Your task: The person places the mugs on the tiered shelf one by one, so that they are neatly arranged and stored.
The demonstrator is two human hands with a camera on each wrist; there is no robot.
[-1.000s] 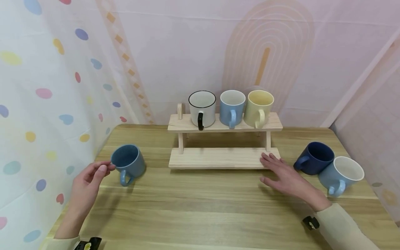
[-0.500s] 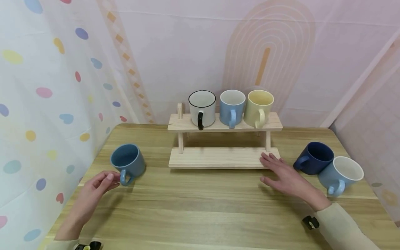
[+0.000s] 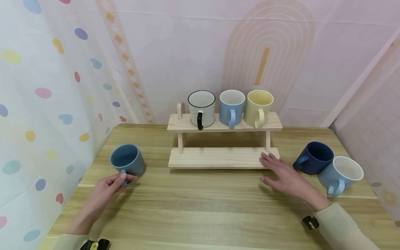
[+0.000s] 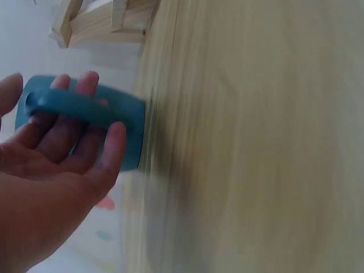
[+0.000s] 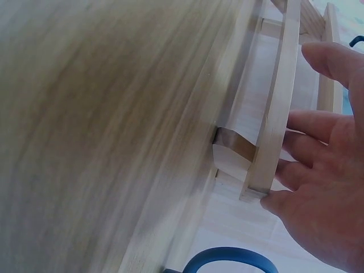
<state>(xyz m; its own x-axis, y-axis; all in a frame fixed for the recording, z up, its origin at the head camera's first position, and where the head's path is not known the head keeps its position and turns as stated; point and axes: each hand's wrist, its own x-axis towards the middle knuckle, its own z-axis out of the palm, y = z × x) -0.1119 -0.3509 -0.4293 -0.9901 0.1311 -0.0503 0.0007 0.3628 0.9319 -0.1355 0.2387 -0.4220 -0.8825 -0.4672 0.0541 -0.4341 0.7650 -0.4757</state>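
A teal-blue mug [image 3: 134,165] stands upright on the table at the left. My left hand [image 3: 107,191] is at its handle. In the left wrist view, several fingers pass through the loop of the handle [image 4: 74,106], and the thumb lies near its upper end. My right hand [image 3: 282,175] rests with extended fingers on the right end of the lower shelf of a two-tier wooden rack [image 3: 215,158]. The right wrist view shows those fingertips at the edge of the shelf board [image 5: 278,108].
On the rack's upper shelf stand a white mug [image 3: 206,111] with a black handle, a light blue mug [image 3: 226,113] and a yellow mug [image 3: 250,114]. A navy mug [image 3: 312,161] and a pale blue mug [image 3: 331,175] stand right of the rack. Patterned curtains surround the table [image 3: 200,215].
My left hand has moved from the mug's left rim down and right to its handle, with fingers now through the loop. My right hand stays on the lower shelf.
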